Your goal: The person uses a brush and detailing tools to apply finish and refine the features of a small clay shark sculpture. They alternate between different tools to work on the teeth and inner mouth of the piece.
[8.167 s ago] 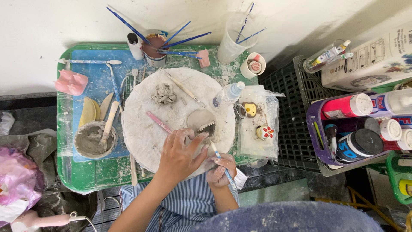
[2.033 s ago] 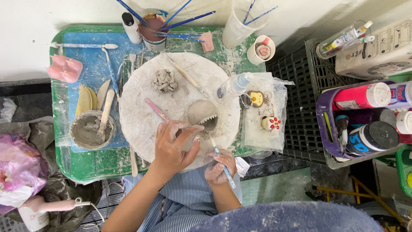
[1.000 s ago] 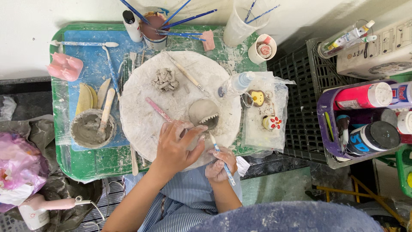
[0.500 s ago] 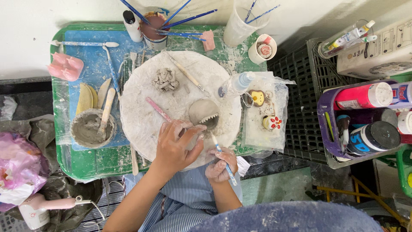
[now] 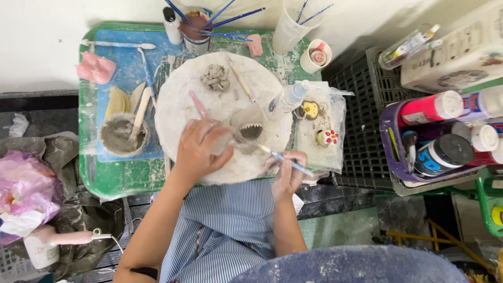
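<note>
Our left hand [image 5: 201, 152] covers part of the toothed clay piece [image 5: 250, 130] on the round board [image 5: 178, 105]; its grip is unclear. Right hand [image 5: 285, 173] pinches a blue-handled brush [image 5: 285, 160]. Green table [image 5: 126, 178].

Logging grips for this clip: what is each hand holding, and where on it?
Right hand pinches a blue-handled brush at mid-handle. Left hand covers a small grey clay piece on the round board; its exact hold is hidden.
</note>
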